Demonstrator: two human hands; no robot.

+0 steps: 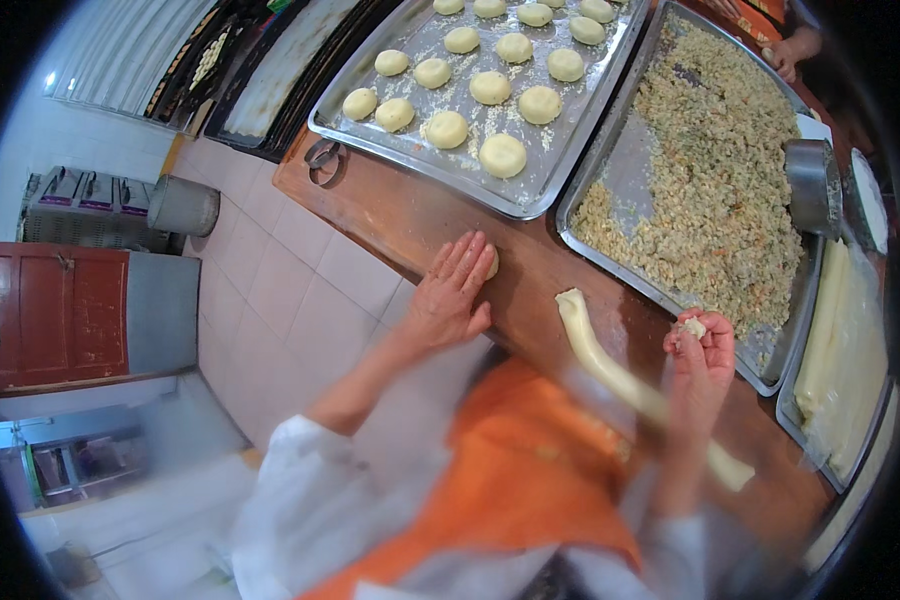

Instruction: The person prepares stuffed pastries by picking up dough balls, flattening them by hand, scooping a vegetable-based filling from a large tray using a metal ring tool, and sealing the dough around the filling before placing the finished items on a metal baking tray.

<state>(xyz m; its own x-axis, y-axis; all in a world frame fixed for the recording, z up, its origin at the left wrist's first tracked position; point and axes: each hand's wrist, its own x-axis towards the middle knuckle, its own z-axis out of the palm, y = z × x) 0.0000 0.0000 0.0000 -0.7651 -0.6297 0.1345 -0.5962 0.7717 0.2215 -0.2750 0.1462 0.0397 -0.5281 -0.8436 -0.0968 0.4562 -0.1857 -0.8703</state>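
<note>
In the head view, one long pale-yellow rope of smooth dough (610, 365) is lying on the brown table (390, 205), between the table's near edge and the near edge of a silver metal filling tray (625, 170). At least sixteen pale, flattened dough rounds (502, 156) are resting on a second silver metal tray (560, 150), which the upper edge of the view is cutting off. One pale round piece of dough (493, 263) is showing beside the left hand's fingers.

The rope's long axis is running roughly along the table's near edge, one end pointing toward the left hand (455, 300), the other toward the table's lower-right part; the right forearm is crossing over it.

The left hand is reaching palm down, its fingers straight and close together, partly covering the round piece near the table's near edge. The right hand (705, 355) is bending its fingers inward and holding a small whitish crumbly lump (692, 328) by the filling tray's near edge. Beige crumbly filling (715, 180) is covering most of that tray, and one round metal container (813, 190) is standing at its right edge.
</note>
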